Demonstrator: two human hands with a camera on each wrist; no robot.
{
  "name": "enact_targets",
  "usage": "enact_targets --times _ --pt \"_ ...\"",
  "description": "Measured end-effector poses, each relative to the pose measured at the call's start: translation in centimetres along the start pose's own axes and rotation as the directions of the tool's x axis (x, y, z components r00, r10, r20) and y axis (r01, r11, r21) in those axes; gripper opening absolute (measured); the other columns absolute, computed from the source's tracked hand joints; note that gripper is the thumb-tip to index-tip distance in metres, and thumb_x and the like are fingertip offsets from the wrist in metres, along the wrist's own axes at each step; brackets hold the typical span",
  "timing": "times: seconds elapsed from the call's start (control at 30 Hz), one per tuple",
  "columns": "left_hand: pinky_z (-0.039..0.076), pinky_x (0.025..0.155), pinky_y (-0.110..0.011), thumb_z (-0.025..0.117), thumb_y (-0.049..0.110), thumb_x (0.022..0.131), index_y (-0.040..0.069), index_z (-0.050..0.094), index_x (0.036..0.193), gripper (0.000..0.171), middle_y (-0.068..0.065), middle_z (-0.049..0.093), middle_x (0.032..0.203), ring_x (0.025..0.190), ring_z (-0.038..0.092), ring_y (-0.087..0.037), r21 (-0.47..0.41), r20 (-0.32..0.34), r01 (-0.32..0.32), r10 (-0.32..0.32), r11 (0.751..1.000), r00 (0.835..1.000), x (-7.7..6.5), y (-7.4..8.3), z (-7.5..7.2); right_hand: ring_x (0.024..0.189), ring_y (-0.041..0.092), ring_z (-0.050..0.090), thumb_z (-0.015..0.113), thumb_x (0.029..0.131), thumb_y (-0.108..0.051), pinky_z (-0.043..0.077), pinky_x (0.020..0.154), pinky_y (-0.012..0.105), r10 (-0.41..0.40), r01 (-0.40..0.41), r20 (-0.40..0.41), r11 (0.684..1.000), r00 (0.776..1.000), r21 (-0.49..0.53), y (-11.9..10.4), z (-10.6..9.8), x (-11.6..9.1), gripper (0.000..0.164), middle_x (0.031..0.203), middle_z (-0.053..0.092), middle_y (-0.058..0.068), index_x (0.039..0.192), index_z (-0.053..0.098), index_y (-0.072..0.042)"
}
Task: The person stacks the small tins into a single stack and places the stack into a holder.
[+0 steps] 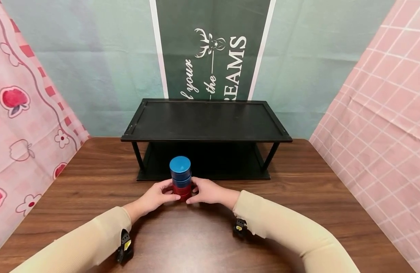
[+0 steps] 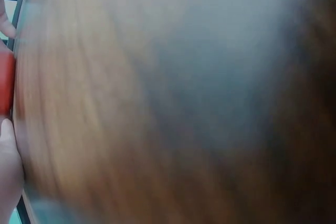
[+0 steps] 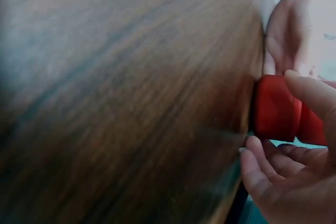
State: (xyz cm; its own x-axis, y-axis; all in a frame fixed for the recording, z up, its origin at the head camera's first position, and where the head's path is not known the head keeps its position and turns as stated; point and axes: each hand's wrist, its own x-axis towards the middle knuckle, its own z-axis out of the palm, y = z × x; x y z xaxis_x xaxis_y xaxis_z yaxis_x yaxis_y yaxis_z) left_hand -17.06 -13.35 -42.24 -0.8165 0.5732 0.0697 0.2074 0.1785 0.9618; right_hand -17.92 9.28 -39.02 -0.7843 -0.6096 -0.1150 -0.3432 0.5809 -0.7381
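Note:
A shiny round stack stands upright on the wooden table, just in front of the black shelf. Its upper part is a blue cylinder (image 1: 181,169) with a flat lid-like top; below is a red cylinder (image 1: 182,190), grooved around its side. My left hand (image 1: 156,198) holds the red part from the left, thumb across the front. From the other side my right hand (image 1: 210,190) curves around the same red part, its thumb low at the front. In the right wrist view the red cylinder (image 3: 275,109) sits between that hand's thumb and fingers. The left wrist view is mostly blurred wood.
Behind the stack stands a black two-tier shelf (image 1: 206,121) with a flat top board and thin posts. Wooden table (image 1: 193,235) surface spreads around it. Pink patterned cloths hang at left and right, and a green cloth with white lettering (image 1: 213,49) hangs behind.

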Motion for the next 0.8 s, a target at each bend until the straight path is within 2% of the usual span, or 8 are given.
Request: enact_targets --times 0.1,0.3,0.5,0.8 --pt "0.038 0.100 -0.042 0.068 0.011 0.086 -0.003 0.041 0.136 0.059 -0.020 0.049 0.133 0.121 0.047 -0.032 0.001 0.003 0.002 -0.002 1.000 1.000 0.2 -0.1 0.1 0.092 0.017 0.060 0.076 0.078 -0.021 0.050 0.077 0.024 0.003 -0.003 -0.026 1.000 1.000 -0.015 0.0 0.3 0.3 0.054 0.110 0.062 0.008 0.123 0.051 -0.005" --pt "0.042 0.097 -0.043 0.069 0.013 0.085 -0.006 0.045 0.132 0.057 -0.022 0.052 0.129 0.117 0.051 -0.033 0.043 -0.023 -0.004 0.005 0.999 1.000 0.0 0.1 0.2 0.089 0.013 0.060 0.076 0.079 -0.021 0.050 0.076 0.023 -0.005 0.005 -0.054 1.000 0.999 -0.014 0.1 0.5 0.3 0.051 0.108 0.064 0.007 0.122 0.053 -0.006" --pt "0.043 0.096 -0.043 0.069 0.015 0.085 -0.002 0.048 0.132 0.054 -0.018 0.055 0.127 0.115 0.054 -0.031 0.081 -0.015 -0.018 0.019 0.997 1.000 0.2 0.7 0.5 0.091 0.014 0.061 0.075 0.080 -0.022 0.050 0.080 0.025 -0.017 0.017 -0.077 1.000 0.997 0.007 0.2 0.2 -0.6 0.049 0.111 0.063 0.006 0.122 0.054 -0.007" --pt "0.041 0.097 -0.046 0.069 0.014 0.085 -0.002 0.049 0.131 0.053 -0.017 0.055 0.127 0.115 0.054 -0.030 0.059 -0.006 -0.030 0.031 0.998 1.000 0.9 1.7 1.2 0.092 0.017 0.062 0.074 0.081 -0.020 0.051 0.082 0.030 -0.059 0.063 -0.111 0.997 0.992 0.035 0.3 -0.7 -1.8 0.047 0.111 0.064 0.007 0.121 0.055 -0.005"
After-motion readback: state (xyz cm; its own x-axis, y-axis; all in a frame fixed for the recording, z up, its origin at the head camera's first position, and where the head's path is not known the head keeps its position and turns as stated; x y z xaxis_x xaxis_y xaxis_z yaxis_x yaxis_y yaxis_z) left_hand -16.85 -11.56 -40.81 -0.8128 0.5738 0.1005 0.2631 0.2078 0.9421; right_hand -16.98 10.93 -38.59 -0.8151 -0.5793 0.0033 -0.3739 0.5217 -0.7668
